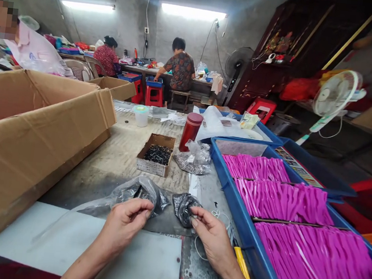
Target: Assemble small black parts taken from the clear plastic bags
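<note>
My left hand (129,222) has its fingers closed in a pinch at the rim of a clear plastic bag (126,191), which lies open on the table with something dark in it. A smaller dark plastic bag (183,206) sits just to the right. My right hand (212,234) pinches that bag's right edge between thumb and fingers. What lies inside the two bags is hard to make out. Beyond them, a small cardboard box (152,167) holds many small black pieces (158,154). A yellow-handled tool (242,264) lies beside my right wrist.
A large cardboard box (38,136) borders the left side. On the right, a blue crate (237,221) holds rows of magenta strips (280,199). A red flask (190,133), a bag of small parts (194,158) and a lidded tub (140,116) stand farther back. Several people sit beyond.
</note>
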{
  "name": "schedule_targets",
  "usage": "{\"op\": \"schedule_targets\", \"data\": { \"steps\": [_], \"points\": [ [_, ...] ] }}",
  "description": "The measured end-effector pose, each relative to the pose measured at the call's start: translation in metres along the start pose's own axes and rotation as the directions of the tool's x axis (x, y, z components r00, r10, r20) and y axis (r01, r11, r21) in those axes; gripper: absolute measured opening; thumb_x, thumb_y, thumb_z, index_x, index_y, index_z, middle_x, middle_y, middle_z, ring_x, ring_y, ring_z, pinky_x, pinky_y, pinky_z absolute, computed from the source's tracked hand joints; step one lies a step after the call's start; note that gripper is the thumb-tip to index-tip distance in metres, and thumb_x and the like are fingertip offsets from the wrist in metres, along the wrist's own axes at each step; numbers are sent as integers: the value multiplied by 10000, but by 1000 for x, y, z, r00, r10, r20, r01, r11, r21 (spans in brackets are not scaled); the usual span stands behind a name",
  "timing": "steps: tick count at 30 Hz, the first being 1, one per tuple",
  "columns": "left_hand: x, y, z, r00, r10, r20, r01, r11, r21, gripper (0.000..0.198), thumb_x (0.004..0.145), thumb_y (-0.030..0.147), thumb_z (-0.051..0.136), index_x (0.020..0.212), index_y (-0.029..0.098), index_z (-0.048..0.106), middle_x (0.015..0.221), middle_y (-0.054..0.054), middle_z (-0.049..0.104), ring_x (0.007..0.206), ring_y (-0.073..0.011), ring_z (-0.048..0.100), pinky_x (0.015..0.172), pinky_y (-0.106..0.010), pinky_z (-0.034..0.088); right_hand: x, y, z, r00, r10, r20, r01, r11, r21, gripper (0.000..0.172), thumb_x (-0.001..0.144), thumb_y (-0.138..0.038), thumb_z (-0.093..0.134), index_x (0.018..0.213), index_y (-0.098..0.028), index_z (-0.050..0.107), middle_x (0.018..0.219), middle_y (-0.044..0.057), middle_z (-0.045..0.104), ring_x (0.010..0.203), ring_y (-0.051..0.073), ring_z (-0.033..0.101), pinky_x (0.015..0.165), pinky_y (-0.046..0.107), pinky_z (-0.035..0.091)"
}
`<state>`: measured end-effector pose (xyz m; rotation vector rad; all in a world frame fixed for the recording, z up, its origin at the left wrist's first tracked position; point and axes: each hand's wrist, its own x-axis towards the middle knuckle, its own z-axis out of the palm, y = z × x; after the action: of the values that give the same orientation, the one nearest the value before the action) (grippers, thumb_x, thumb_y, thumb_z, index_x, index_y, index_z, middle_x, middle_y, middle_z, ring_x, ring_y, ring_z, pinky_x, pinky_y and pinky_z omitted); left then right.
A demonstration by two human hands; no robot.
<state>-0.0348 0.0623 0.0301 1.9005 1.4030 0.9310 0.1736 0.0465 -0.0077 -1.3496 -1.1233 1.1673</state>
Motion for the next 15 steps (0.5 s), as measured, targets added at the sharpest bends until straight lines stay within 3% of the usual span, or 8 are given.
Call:
{"op": "schedule_targets", "data": {
  "steps": [7,15],
  "points": [
    [-9,8,20,993,13,117,5,988,-152,139,718,157,473,742,156,610,671,-12,598,612,-128,538,576,-201,419,-9,-6,6,998,70,-7,-69,990,123,161,581,-257,627,705,-159,600,528,-43,515,469,97,456,484,216,371],
    [-17,9,43,983,-38,181,118,882,-456,172,727,141,474,874,175,556,714,0,564,649,-114,520,606,-189,429,-17,-8,14,993,114,-22,-105,963,249,173,547,-297,668,607,-164,573,496,-58,479,466,87,413,471,197,330]
  ]
}}
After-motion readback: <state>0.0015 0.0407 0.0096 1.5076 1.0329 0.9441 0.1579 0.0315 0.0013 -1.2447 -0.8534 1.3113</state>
